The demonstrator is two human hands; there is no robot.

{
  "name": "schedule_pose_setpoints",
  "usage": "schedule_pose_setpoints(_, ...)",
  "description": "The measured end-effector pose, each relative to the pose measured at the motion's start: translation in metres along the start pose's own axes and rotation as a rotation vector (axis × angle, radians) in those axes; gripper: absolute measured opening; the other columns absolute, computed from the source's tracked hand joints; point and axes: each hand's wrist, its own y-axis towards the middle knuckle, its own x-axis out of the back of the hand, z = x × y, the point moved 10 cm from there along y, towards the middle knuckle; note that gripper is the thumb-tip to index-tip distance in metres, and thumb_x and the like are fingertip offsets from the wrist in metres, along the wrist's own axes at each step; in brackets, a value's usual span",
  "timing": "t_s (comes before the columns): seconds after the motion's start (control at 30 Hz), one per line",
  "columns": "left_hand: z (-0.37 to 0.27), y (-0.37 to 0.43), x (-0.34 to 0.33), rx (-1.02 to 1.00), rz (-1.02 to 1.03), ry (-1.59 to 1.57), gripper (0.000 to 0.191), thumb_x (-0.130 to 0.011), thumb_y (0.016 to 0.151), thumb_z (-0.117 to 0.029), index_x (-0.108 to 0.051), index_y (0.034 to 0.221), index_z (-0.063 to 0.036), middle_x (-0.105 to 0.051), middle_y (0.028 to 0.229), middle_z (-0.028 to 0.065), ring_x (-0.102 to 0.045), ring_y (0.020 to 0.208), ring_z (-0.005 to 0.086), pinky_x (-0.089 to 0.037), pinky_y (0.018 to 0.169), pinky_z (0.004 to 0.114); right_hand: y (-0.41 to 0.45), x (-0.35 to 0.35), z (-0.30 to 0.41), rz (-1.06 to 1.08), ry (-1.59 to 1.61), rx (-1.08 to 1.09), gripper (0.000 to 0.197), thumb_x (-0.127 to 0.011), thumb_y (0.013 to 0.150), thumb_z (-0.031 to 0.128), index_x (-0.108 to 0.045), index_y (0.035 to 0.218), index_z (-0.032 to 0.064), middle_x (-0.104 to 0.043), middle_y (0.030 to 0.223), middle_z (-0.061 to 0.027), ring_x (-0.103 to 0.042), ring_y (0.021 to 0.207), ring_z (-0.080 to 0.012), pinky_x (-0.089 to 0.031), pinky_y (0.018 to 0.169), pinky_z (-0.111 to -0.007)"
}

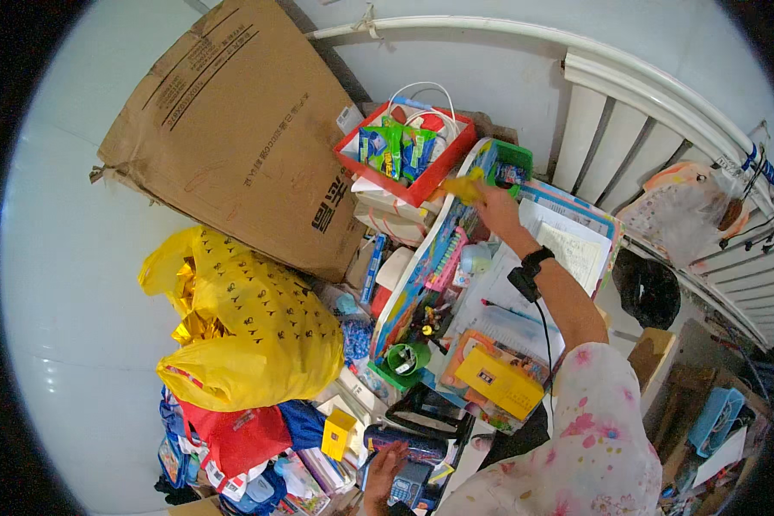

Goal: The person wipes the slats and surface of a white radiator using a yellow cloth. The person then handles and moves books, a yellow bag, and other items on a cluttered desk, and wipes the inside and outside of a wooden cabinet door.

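Observation:
My right hand (498, 211), a black band on its wrist, grips a yellow cloth (464, 188) against the far end of a child's desk's raised, printed rim (407, 284). Beside it, a green corner tray (515, 161) holds small items. The red open box (407, 187) next to the cloth contains green-and-blue packets (390, 149) and a white cable. Low in the view, my left hand (387, 469) hovers or rests by a desk telephone (411, 485) and a dark cylindrical case (407, 444); contact is unclear. It shows nothing in its grasp.
Papers (571, 248), a pink ruler-like strip (448, 258), a green cup (406, 358) and a yellow box (500, 382) lie on the desk. A large cardboard box (245, 142) leans at the wall. A full yellow bag (258, 322) sits left; a white railing (593, 129) runs right.

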Motion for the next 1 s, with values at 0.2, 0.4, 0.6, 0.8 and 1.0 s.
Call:
schedule_pose_setpoints(0.2, 0.002, 0.006, 0.006, 0.005, -0.021, -0.018, 0.049, -0.050, 0.092, -0.036, -0.044, 0.128, -0.0035, -0.053, 0.124, 0.0109, -0.050, 0.115, 0.0228, -0.038, 0.093, 0.035, 0.047, 0.045, -0.044, -0.257, 0.108, -0.169, 0.038, -0.057, 0.081, 0.020, -0.052, 0.116, 0.0058, -0.063, 0.092, -0.0215, -0.059, 0.082, -0.0408, -0.049, 0.072, -0.047)
schedule_pose_setpoints(0.4, 0.016, 0.024, 0.023, -0.124, -0.055, 0.017, 0.047, -0.053, 0.091, -0.033, -0.048, 0.124, 0.0002, -0.054, 0.122, 0.0137, -0.054, 0.110, 0.0243, -0.043, 0.093, 0.038, 0.049, -0.008, -0.012, 0.031, -0.058, -0.200, 0.029, -0.056, 0.080, 0.023, -0.053, 0.105, 0.0075, -0.063, 0.078, -0.0206, -0.062, 0.074, -0.0367, -0.050, 0.064, -0.050)
schedule_pose_setpoints(0.6, -0.014, 0.020, -0.011, -0.006, 0.008, -0.006, 0.049, -0.048, 0.093, -0.034, -0.042, 0.129, -0.0012, -0.053, 0.124, 0.0127, -0.052, 0.111, 0.0231, -0.039, 0.093, 0.035, -0.019, -0.055, 0.049, 0.392, -0.130, 0.248, 0.035, -0.055, 0.080, 0.023, -0.053, 0.112, 0.0080, -0.062, 0.077, -0.0205, -0.062, 0.069, -0.0361, -0.049, 0.062, -0.049)
schedule_pose_setpoints(0.8, -0.015, 0.022, -0.009, -0.073, 0.033, -0.053, 0.052, -0.051, 0.091, -0.036, -0.042, 0.130, -0.0014, -0.049, 0.128, 0.0143, -0.047, 0.118, 0.0269, -0.038, 0.099, 0.040, 0.061, 0.022, -0.037, -0.168, 0.048, -0.145, 0.040, -0.053, 0.081, 0.022, -0.049, 0.117, 0.0056, -0.062, 0.081, -0.0218, -0.060, 0.075, -0.0387, -0.048, 0.066, -0.048)
schedule_pose_setpoints(1.0, -0.011, 0.023, -0.008, -0.040, 0.010, -0.094, 0.056, -0.052, 0.091, -0.036, -0.038, 0.133, -0.0020, -0.046, 0.131, 0.0142, -0.046, 0.120, 0.0276, -0.037, 0.100, 0.041, 0.029, -0.010, 0.004, -0.095, 0.067, -0.021, 0.043, -0.057, 0.080, 0.020, -0.049, 0.120, 0.0066, -0.062, 0.081, -0.0218, -0.060, 0.075, -0.0393, -0.047, 0.066, -0.049)
